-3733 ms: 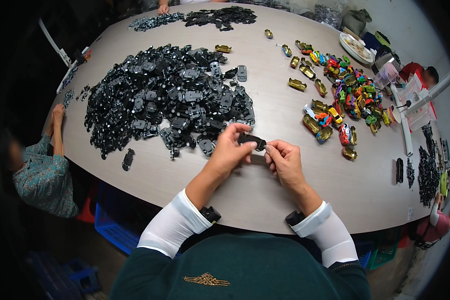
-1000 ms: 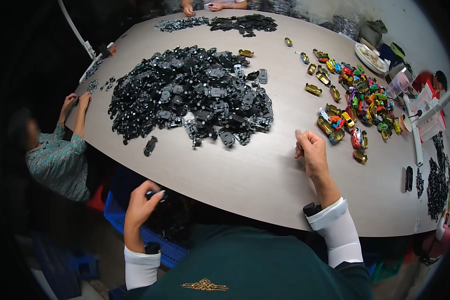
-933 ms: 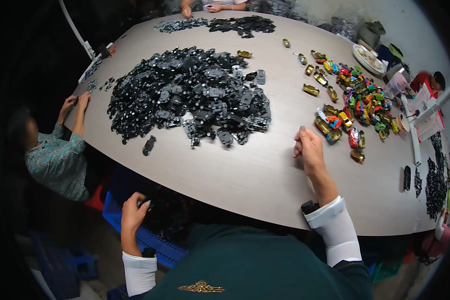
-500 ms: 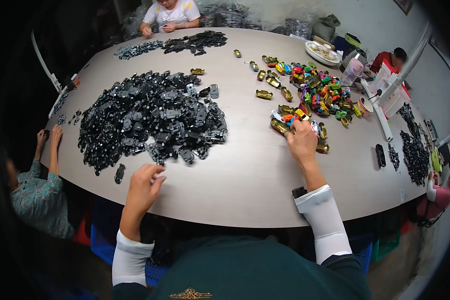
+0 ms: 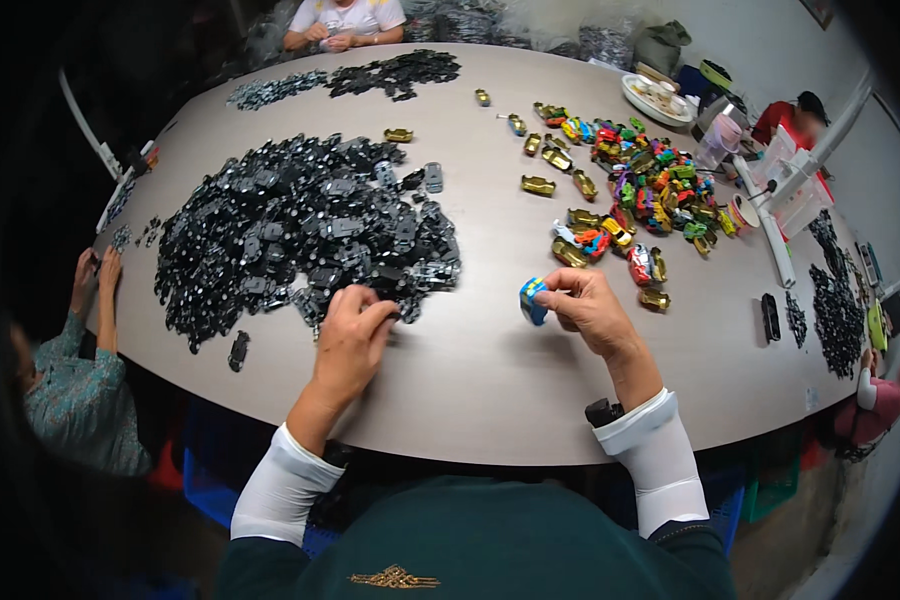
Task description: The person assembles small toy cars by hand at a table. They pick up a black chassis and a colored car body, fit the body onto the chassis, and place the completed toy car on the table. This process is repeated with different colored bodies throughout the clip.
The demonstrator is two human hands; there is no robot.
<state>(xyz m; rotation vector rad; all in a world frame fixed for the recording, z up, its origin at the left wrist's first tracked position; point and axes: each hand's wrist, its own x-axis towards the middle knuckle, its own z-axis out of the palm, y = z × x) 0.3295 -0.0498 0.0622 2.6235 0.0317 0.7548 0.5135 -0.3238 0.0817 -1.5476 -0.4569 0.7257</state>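
My right hand [image 5: 592, 310] holds a small blue toy car body [image 5: 533, 299] just above the round grey table [image 5: 490, 370]. My left hand [image 5: 353, 340] rests at the near edge of a big heap of black toy car chassis parts [image 5: 300, 225], its fingers pinched on one black piece. A pile of coloured and gold toy car bodies [image 5: 635, 185] lies to the right, beyond my right hand.
A second black pile [image 5: 395, 72] lies at the far side by a seated person [image 5: 345, 20]. Another person [image 5: 65, 370] sits at the left, one more [image 5: 795, 115] at the right. A white lamp stand [image 5: 790, 175], cups and a bowl [image 5: 660, 95] stand far right.
My left hand came up from under the table edge to the black heap. My right hand drew back from the coloured pile with a blue car body.
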